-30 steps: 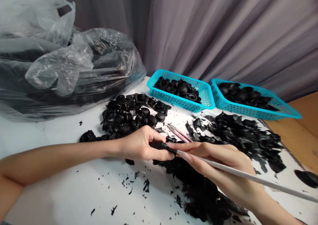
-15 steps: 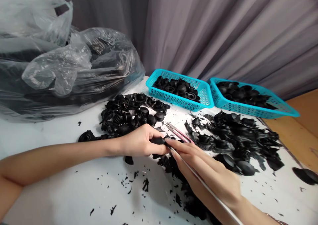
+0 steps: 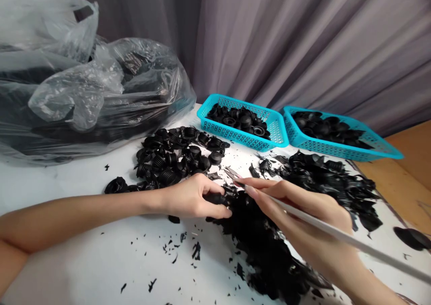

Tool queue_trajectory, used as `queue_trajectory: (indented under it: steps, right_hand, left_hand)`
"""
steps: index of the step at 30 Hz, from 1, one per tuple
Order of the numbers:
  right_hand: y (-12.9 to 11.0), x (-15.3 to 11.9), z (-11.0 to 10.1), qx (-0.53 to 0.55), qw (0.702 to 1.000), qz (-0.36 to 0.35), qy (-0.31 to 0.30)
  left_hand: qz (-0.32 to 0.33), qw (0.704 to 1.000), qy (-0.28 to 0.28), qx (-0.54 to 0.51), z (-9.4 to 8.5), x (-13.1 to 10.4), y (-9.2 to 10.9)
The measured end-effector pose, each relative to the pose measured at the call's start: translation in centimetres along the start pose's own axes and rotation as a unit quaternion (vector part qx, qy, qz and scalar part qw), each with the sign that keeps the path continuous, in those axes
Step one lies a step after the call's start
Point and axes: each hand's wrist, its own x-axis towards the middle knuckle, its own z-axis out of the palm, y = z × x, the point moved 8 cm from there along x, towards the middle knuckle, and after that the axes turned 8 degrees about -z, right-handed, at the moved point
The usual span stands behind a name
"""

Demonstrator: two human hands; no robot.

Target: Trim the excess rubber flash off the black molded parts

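Note:
Between the thumb and fingers of my left hand [image 3: 198,197] is a black rubber part [image 3: 216,199], at the middle of the white table. My right hand [image 3: 296,206] pinches a long, thin, light-coloured rod-like tool [image 3: 323,226] whose dark tip points toward the left hand, a short gap from the part. Pink-handled snips [image 3: 231,173] lie just beyond the right fingertips, mostly hidden. A dark heap of black rubber pieces [image 3: 269,255] spreads beneath and in front of the right hand. Ribbed black parts [image 3: 168,156] are piled behind the left hand.
Two blue baskets [image 3: 235,139] [image 3: 343,151] with black parts stand at the back. A large clear plastic bag [image 3: 101,98] of dark items fills the back left. Another black pile [image 3: 323,174] lies right, and scraps dot the white table [image 3: 84,260].
My right hand has moved right, away from the black part, and the tool now slants lower toward the right. My left hand stays nearly in place, its fingers a little wider around the part.

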Motion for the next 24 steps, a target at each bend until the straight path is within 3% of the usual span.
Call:
queue_trajectory:
  steps: [3,9,24]
  right_hand:
    - [0.4,0.2,0.1,0.043,0.995,0.055,-0.066]
    - [1.3,-0.1,1.0,0.137,0.974,0.150,-0.102]
    - [0.7,-0.2,1.6,0.113,0.985,0.062,-0.114]
  left_hand:
    - [-0.009,1.000,-0.002,-0.017,-0.2,0.1,0.0]
    - [-0.010,1.000,-0.006,-0.021,-0.1,0.0,0.1]
    - [0.008,0.999,-0.026,-0.031,0.1,0.2,-0.2]
